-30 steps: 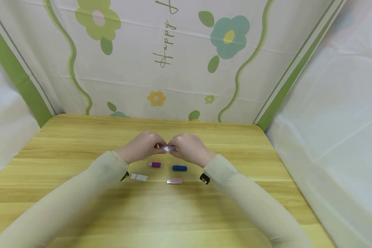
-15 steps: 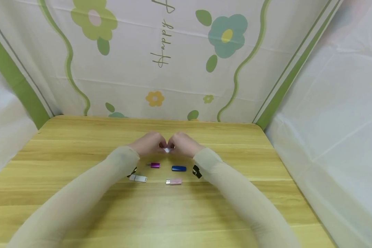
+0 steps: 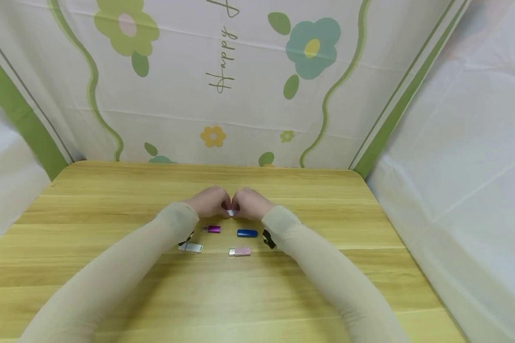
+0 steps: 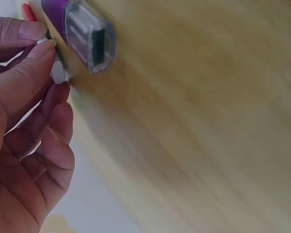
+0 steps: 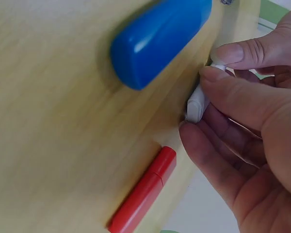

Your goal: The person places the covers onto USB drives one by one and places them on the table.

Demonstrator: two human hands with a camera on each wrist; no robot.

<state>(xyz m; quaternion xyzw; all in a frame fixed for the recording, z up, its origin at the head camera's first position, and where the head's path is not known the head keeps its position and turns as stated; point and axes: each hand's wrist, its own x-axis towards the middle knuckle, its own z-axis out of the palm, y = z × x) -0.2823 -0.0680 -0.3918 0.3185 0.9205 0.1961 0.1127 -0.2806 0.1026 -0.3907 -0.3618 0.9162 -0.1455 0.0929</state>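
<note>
Both hands meet near the middle of the wooden table, around a small white USB stick (image 5: 196,104). My left hand (image 3: 209,202) pinches one end between thumb and fingertips, and my right hand (image 3: 251,205) pinches the other. The fingers hide most of the stick. Nearest the left hand lies a purple USB stick (image 3: 213,229), whose clear cap shows in the left wrist view. A blue USB stick (image 3: 247,233) lies just in front of the right hand. In the right wrist view, a red stick (image 5: 144,191) lies beside that hand; the head view hides it.
Closer to me on the table (image 3: 223,295) lie a pink USB stick (image 3: 240,251) and a white USB stick (image 3: 191,247), the latter partly behind the left wrist. A flowered curtain (image 3: 171,95) hangs behind the table's far edge, with white sheeting at both sides.
Both hands have drawn closer together and come down slightly toward me, still pinching the white stick. Less of it shows between the fingers. The sticks on the table stay put.
</note>
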